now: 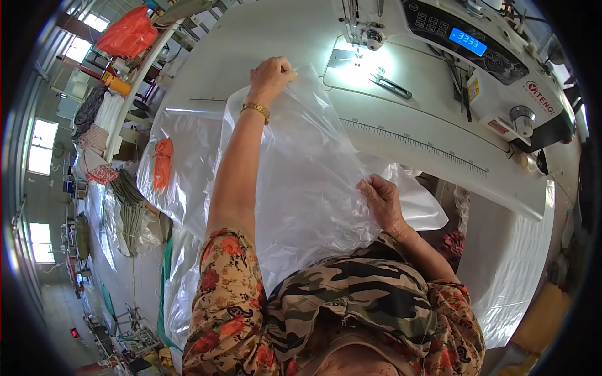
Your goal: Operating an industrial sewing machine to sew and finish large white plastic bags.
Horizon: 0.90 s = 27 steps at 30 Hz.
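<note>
A large sheet of clear plastic film (pixel 295 182) drapes over the front edge of the sewing table and down across my lap. My left hand (pixel 271 78) pinches its far upper corner above the tabletop, left of the lit needle area. Closer to my body, my right hand (pixel 381 202) grips the film's right edge between thumb and fingers. The sewing machine (pixel 489 62) stands at the far right, its presser foot (pixel 359 55) under a bright lamp. Thread snips (pixel 391 86) lie on the table beside the needle plate, apart from both hands.
A ruler scale (pixel 414 143) runs along the table's front edge. Tweezers (pixel 465 94) rest against the machine body. An orange bundle (pixel 163 164) lies on plastic at the left. Farther left, a shelf holds a red-orange bag (pixel 128 32) and folded cloth (pixel 103 119).
</note>
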Motion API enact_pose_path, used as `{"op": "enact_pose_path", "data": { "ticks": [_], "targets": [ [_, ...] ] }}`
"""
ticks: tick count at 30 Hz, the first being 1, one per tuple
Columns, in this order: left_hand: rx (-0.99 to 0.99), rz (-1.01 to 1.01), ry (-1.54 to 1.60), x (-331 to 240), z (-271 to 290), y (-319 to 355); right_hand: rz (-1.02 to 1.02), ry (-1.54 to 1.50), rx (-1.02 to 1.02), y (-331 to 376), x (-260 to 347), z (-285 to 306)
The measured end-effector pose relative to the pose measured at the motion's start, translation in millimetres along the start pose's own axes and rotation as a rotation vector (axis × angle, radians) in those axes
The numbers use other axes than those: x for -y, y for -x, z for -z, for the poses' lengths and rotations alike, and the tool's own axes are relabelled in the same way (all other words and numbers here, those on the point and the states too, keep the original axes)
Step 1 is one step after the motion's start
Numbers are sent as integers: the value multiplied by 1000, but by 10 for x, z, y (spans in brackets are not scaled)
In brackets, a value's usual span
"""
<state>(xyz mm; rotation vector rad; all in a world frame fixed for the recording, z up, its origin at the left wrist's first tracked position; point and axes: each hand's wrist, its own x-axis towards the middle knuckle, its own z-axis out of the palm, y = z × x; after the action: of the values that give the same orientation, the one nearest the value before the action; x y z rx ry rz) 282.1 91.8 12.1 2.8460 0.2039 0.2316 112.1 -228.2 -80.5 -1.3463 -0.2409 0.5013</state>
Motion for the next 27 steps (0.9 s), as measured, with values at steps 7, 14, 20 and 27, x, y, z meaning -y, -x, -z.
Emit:
{"op": "enact_pose_path", "data": {
  "ticks": [7, 14, 20, 27],
  "targets": [
    [-105, 32, 45, 28, -41, -58, 8, 36, -16, 12, 45, -28],
    [-32, 67, 23, -19, -15, -24, -20, 110, -14, 49, 31, -51],
    [45, 46, -1, 36, -41, -81, 193, 440, -64, 30, -135, -10],
    [-4, -204, 106, -68, 181, 102, 197, 1008, 164, 131, -445, 218]
  ]
}}
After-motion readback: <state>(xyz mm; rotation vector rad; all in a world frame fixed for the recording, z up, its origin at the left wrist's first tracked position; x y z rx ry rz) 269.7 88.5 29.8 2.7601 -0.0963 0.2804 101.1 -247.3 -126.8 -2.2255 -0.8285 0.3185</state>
